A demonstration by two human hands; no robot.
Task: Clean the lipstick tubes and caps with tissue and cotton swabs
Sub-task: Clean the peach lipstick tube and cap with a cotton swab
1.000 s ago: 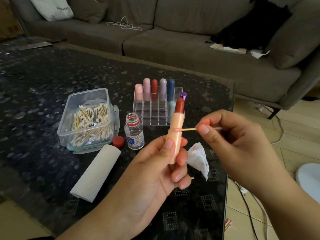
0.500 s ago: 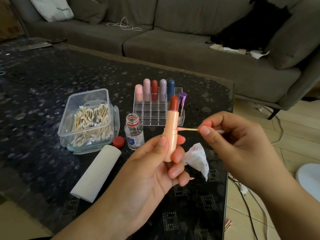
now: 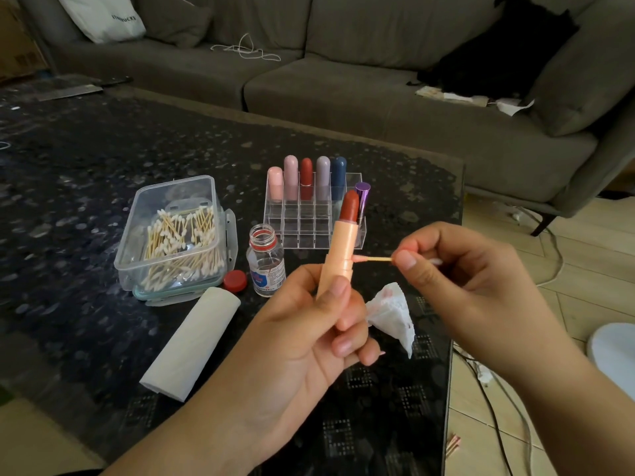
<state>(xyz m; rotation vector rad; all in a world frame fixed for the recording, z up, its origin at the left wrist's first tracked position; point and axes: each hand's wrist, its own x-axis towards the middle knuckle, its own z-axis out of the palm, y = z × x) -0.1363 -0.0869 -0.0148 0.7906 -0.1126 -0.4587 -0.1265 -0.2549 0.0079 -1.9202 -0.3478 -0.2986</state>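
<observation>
The peach lipstick tube (image 3: 338, 255) stood almost upright in the air above the near part of the counter (image 3: 86, 159), with its dark red stick out at the top. The left hand (image 3: 309, 334) held it from below: the thumb pressed on the front of the tube and the other fingers (image 3: 343, 345) curled round its back and lower end. The right hand (image 3: 457, 280) pinched a cotton swab (image 3: 372, 258) between thumb and forefinger, level, with its pink-stained tip touching the right side of the tube at the seam. The far end of the swab came out white behind the right fingers.

A crumpled tissue (image 3: 391, 314) with red marks was just beside the left fingers; whether they held it or it lay on the counter, I cannot tell.

Behind the tube stood a clear organiser (image 3: 302, 221) with capped lipsticks in its back row, and a purple lipstick (image 3: 362, 197) half hidden by the red stick. To the left were an open small bottle (image 3: 265, 262) with a blue and red label too small to read, its red cap (image 3: 235, 280), a clear box of cotton swabs (image 3: 171, 231) and a tissue roll (image 3: 192, 341).

On the sofa (image 3: 343, 97) a white bag (image 3: 103, 15), cut off by the top edge, bore dark letters that seemed to read STARBUCKS.
</observation>
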